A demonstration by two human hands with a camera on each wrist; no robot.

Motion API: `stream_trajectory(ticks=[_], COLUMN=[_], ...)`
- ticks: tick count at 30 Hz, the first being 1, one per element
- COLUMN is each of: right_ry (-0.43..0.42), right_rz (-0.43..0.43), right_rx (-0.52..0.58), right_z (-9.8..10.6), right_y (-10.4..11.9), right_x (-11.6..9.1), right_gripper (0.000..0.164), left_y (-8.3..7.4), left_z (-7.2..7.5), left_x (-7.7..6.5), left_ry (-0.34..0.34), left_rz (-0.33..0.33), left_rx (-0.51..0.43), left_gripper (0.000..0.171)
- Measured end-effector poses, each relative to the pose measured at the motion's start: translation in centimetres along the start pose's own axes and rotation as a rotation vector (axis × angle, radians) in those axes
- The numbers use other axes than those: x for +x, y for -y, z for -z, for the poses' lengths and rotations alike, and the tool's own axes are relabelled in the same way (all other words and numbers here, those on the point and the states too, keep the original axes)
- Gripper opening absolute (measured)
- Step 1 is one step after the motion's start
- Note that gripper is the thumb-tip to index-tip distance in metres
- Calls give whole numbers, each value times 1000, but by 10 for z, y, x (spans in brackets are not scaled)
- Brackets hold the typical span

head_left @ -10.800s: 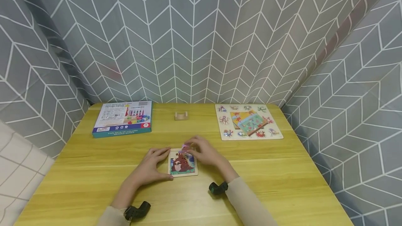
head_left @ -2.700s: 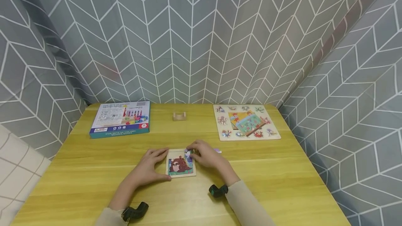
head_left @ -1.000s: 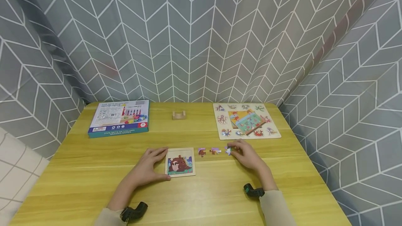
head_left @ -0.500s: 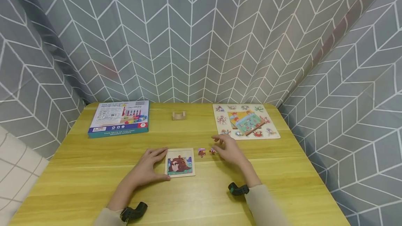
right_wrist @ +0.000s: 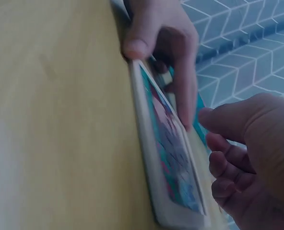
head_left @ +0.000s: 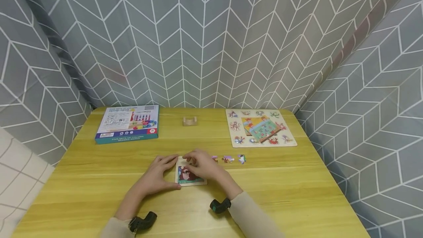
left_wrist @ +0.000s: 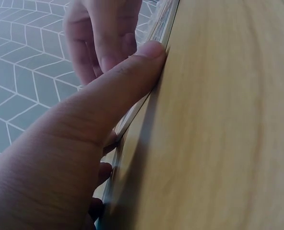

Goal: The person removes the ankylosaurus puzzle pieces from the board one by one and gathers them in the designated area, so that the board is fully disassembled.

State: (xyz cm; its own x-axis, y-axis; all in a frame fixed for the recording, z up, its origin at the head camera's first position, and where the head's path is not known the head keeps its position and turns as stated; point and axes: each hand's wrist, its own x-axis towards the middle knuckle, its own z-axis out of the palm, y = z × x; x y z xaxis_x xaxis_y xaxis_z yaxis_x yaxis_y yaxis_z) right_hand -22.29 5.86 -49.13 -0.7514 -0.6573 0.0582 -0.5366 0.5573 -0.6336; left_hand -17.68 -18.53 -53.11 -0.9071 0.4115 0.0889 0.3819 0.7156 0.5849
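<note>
A small square wooden jigsaw puzzle (head_left: 185, 176) with a brown animal picture lies on the table. My left hand (head_left: 158, 175) grips its left side, thumb at the near corner and fingers at the far corner; the left wrist view shows the thumb (left_wrist: 132, 67) along the edge. My right hand (head_left: 202, 164) hovers over the puzzle's upper right, hiding that part. In the right wrist view its thumb (right_wrist: 228, 117) and bent fingers stand apart, nothing showing between them. Three loose jigsaw pieces lie in a row to the right, including a brown-purple piece (head_left: 227, 159) and a pale one (head_left: 242, 158).
A boxed bead set (head_left: 127, 124) lies at the back left. A small notched wooden block (head_left: 190, 121) stands at the back middle. At the back right, a peg-puzzle board (head_left: 236, 135) carries two picture boards (head_left: 264, 129). Patterned curtains (head_left: 198, 47) close off the table's back and sides.
Jigsaw pieces have come out of the puzzle and now lie in a row on its right. My right hand has let go of the pale piece and moved left over the puzzle. My left hand stays.
</note>
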Motion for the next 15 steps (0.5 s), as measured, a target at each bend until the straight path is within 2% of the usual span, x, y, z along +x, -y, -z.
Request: stream_trajectory(ticks=[4,15], right_ry=[13,62], right_rz=[17,-36], right_rx=[-36,-45], right_z=[-9,-18], right_y=[1,-7], right_x=[2,-3], right_gripper=[28,25], left_y=[-1,0], left_z=[1,1], left_x=[0,-1], left_ry=[-2,4], left_rz=[-6,14], left_rx=[-17,-34], left_gripper=[107,108])
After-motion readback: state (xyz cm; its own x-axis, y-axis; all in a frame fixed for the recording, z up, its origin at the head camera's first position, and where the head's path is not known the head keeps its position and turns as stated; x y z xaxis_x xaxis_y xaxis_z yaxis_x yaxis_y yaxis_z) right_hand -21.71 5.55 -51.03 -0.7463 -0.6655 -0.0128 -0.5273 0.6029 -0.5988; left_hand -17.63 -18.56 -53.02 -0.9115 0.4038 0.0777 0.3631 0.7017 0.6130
